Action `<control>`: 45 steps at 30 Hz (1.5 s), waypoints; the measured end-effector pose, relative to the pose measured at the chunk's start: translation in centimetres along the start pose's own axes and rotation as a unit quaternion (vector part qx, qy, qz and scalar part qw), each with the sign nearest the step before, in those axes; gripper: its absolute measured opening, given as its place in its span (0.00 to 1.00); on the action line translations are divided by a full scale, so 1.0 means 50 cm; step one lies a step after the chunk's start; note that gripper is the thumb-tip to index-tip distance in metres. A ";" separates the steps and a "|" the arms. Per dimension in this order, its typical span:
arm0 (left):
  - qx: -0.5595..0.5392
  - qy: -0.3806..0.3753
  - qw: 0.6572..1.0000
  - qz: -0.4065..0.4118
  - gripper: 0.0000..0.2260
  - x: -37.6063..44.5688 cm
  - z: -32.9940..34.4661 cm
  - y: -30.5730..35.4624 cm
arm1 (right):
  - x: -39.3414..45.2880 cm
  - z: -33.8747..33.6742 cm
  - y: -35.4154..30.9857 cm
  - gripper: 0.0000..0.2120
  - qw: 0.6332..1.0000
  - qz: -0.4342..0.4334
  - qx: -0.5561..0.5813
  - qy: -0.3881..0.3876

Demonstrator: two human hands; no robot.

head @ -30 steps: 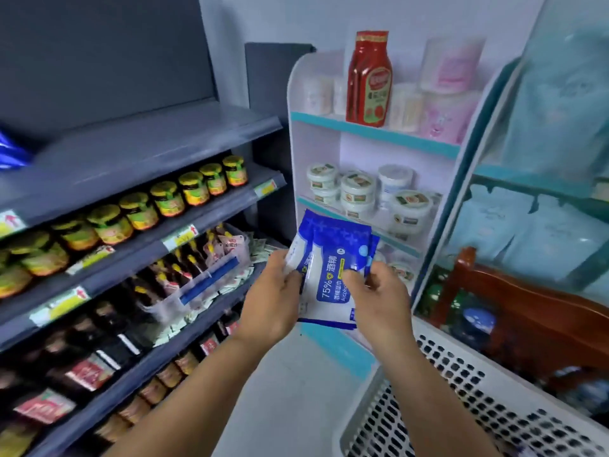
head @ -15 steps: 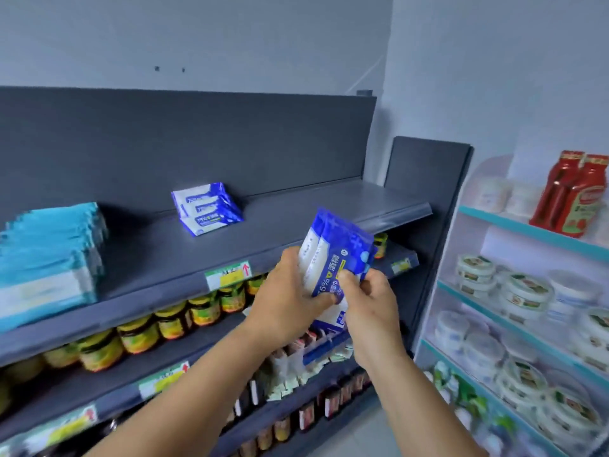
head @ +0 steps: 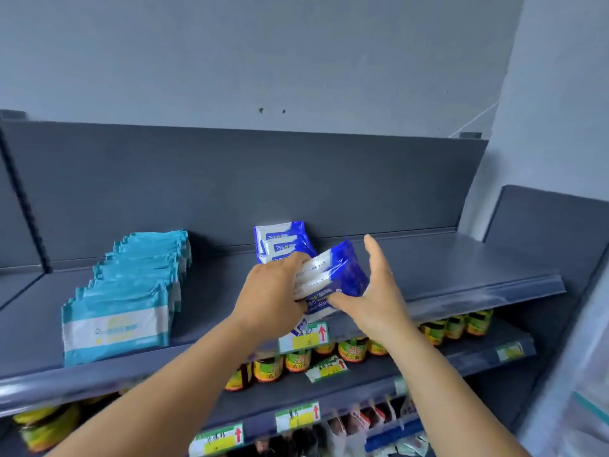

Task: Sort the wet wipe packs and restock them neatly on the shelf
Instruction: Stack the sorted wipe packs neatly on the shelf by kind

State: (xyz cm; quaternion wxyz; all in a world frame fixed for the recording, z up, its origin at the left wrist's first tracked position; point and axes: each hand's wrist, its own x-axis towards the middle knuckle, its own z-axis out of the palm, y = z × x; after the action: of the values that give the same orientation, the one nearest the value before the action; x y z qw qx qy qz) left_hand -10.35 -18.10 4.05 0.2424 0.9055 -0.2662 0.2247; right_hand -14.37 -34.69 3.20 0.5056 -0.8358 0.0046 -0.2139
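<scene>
Blue-and-white wipe packs [head: 329, 280], a small bundle, sit between both hands over the middle of the top shelf [head: 461, 275] in the head view, the only view there is. The bundle's long axis runs from about 7 o'clock up to 1 o'clock, its blue end pointing toward the shelf's back panel. The left hand [head: 273, 298] clamps the bundle's near-left edge, fingers curled over the white side. The right hand [head: 372, 291] cradles it from 4 o'clock: thumb pressed on the lower face, the other fingers [head: 374, 255] spread wide and straight, clear of the wrapper. Both hands are about equally near; the left does the gripping.

Just beyond the bundle, at 11 o'clock from the left knuckles, matching blue packs [head: 283, 242] lean against the back panel, close enough that the held bundle overlaps them in the picture. That gap probably decides the coming move. Teal packs [head: 131, 291] line up well apart at 9 o'clock.
</scene>
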 end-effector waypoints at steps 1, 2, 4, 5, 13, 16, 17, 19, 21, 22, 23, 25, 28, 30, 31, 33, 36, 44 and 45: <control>0.037 -0.004 0.999 0.011 0.23 0.020 0.007 -0.015 | 0.028 0.004 0.006 0.51 0.999 -0.005 -0.004 -0.034; 0.070 -0.012 0.997 0.016 0.23 0.040 0.017 -0.029 | 0.055 0.008 0.013 0.51 0.998 -0.003 -0.007 -0.067; 0.110 -0.031 0.993 0.012 0.21 0.080 0.036 -0.050 | 0.106 0.011 0.027 0.44 0.993 0.011 -0.017 -0.116; 0.122 -0.037 0.992 0.007 0.20 0.099 0.045 -0.060 | 0.131 0.013 0.036 0.39 0.991 0.018 -0.017 -0.130; 0.052 -0.094 0.985 -0.132 0.30 0.174 0.119 -0.150 | 0.284 0.072 0.149 0.18 0.977 0.062 -0.025 -0.203; -0.106 -0.040 0.973 -0.200 0.37 0.170 0.135 -0.179 | 0.316 0.089 0.168 0.17 0.973 0.068 -0.027 -0.220; -0.146 -0.021 0.964 -0.222 0.39 0.168 0.139 -0.185 | 0.327 0.092 0.170 0.16 0.972 0.066 -0.033 -0.224; -0.223 -0.009 0.939 -0.260 0.41 0.163 0.149 -0.195 | 0.348 0.096 0.173 0.16 0.972 0.066 -0.039 -0.224; -0.270 -0.023 0.917 -0.292 0.41 0.163 0.171 -0.206 | 0.369 0.099 0.181 0.16 0.972 0.079 -0.043 -0.219; -0.275 -0.028 0.909 -0.312 0.41 0.167 0.183 -0.211 | 0.380 0.101 0.186 0.16 0.971 0.086 -0.045 -0.219; -0.274 -0.027 0.902 -0.331 0.41 0.174 0.197 -0.219 | 0.390 0.104 0.190 0.16 0.970 0.092 -0.048 -0.220; -0.258 -0.020 0.897 -0.359 0.40 0.192 0.217 -0.229 | 0.413 0.109 0.196 0.17 0.968 0.097 -0.056 -0.223; -0.166 -0.027 0.909 -0.382 0.38 0.221 0.224 -0.239 | 0.446 0.124 0.196 0.19 0.965 0.104 -0.068 -0.231; -0.169 -0.028 0.902 -0.397 0.36 0.238 0.225 -0.247 | 0.468 0.139 0.197 0.20 0.965 0.108 -0.069 -0.231; -0.186 -0.026 0.897 -0.400 0.35 0.246 0.227 -0.253 | 0.479 0.148 0.200 0.20 0.966 0.108 -0.068 -0.226; -0.212 -0.018 0.892 -0.399 0.33 0.261 0.229 -0.265 | 0.495 0.164 0.203 0.22 0.969 0.107 -0.068 -0.211; -0.223 0.000 0.893 -0.391 0.36 0.281 0.230 -0.281 | 0.512 0.187 0.205 0.25 0.972 0.117 -0.052 -0.198; -0.266 -0.090 0.906 -0.318 0.44 0.286 0.220 -0.310 | 0.530 0.213 0.214 0.28 0.964 0.102 -0.056 -0.239; -0.259 -0.102 0.909 -0.311 0.43 0.287 0.218 -0.313 | 0.530 0.214 0.213 0.28 0.964 0.104 -0.071 -0.235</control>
State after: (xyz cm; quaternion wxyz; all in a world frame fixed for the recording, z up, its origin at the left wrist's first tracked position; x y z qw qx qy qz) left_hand 12.80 -17.97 -1.75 0.4974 0.8658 -0.0435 -0.0323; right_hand 15.79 -36.83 -0.73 0.4510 -0.8914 -0.0118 0.0432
